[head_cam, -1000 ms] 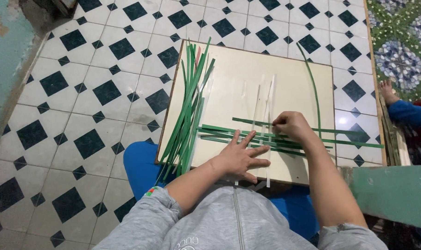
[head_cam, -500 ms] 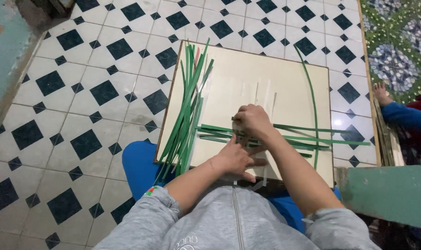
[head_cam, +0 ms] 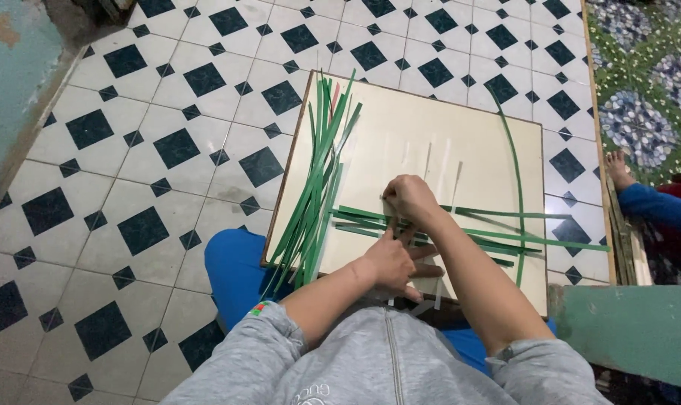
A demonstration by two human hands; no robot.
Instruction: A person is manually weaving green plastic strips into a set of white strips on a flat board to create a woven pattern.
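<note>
left hand (head_cam: 393, 264) pressed flat on long green woven strips (head_cam: 475, 232); right hand (head_cam: 409, 199) fingers pinched strip end; loose crossings might have slipped apart.

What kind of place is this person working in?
Probably a home floor used as a craft spot: a black-and-white tiled floor, a cream board on the lap, and a bundle of green strips being woven.
</note>
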